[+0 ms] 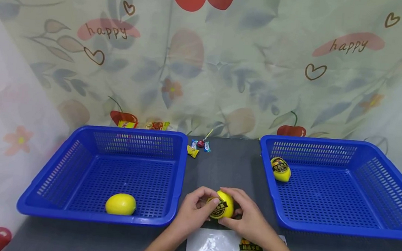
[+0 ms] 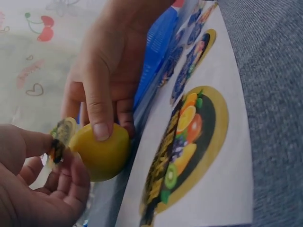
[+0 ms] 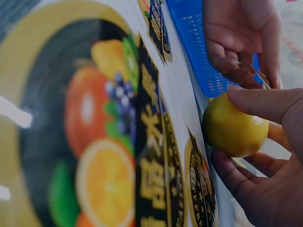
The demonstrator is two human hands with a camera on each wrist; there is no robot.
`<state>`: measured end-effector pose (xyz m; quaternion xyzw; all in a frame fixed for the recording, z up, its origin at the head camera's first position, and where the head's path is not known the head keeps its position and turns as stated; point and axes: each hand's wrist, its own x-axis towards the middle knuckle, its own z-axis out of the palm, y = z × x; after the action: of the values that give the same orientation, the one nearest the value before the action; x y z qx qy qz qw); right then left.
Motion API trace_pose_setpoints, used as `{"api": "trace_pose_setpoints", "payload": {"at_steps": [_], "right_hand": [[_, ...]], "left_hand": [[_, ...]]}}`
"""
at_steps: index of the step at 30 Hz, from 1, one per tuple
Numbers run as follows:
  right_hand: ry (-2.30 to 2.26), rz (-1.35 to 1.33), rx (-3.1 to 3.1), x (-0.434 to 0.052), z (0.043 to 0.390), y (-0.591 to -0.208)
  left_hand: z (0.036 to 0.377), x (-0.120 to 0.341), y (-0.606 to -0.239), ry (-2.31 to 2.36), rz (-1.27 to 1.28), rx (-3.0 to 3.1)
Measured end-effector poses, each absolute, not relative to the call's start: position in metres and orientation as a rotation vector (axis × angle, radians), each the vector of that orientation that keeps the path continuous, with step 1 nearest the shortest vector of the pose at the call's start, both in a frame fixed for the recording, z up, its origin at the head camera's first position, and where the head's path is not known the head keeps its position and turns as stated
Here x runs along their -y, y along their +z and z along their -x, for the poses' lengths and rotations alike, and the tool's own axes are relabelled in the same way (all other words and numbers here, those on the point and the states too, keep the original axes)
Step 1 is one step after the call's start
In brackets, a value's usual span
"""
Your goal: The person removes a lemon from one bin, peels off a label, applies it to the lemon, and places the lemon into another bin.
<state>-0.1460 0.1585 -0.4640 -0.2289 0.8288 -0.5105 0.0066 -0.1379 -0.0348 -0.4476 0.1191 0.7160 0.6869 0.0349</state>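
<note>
- Forearms (image 1: pixel 160 244) of mine come in from the lower edge of the frame and slant inward, so that both hands meet a little right of the lower centre, over the dark bench (image 1: pixel 226 169).
- My left hand (image 1: pixel 196 207) is bent at the fingers, thumb and fingertips pinching a round sticker (image 1: pixel 218 211) with a black banner and gold edge.
- My right hand (image 1: pixel 248 216) curves round a yellow lemon (image 1: pixel 230 200) and grips it, thumb on the near side and fingers over the far side.
- That lemon sits between my two hands, against the right one's fingers; the sticker stands just beside it, covering its lower left in the head view. I cannot tell whether the two touch.
- Below my hands, at the bottom of the frame, lies a white sticker sheet (image 1: pixel 211 241) with more round labels, partly under my right forearm.
- Left of me is a blue basket (image 1: pixel 74 214) with a plain lemon (image 1: pixel 121 204) at its near side; at the right, another blue basket (image 1: pixel 341 229) holds a labelled lemon (image 1: pixel 283 176) by its left wall.
- Small wrapped sweets (image 1: pixel 200 144) lie beyond my hands, near the middle.
</note>
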Motion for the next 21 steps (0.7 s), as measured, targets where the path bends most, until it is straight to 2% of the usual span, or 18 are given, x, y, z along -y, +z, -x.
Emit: {"api": "trace_pose_setpoints", "payload": {"at_steps": [21], "right_hand": [[-1.524,0.781,-2.633,-0.1565,0.1426,-0.4643]], "left_hand": [[0.143,0.0298,-0.456,2.038,-0.349,-2.365]]}}
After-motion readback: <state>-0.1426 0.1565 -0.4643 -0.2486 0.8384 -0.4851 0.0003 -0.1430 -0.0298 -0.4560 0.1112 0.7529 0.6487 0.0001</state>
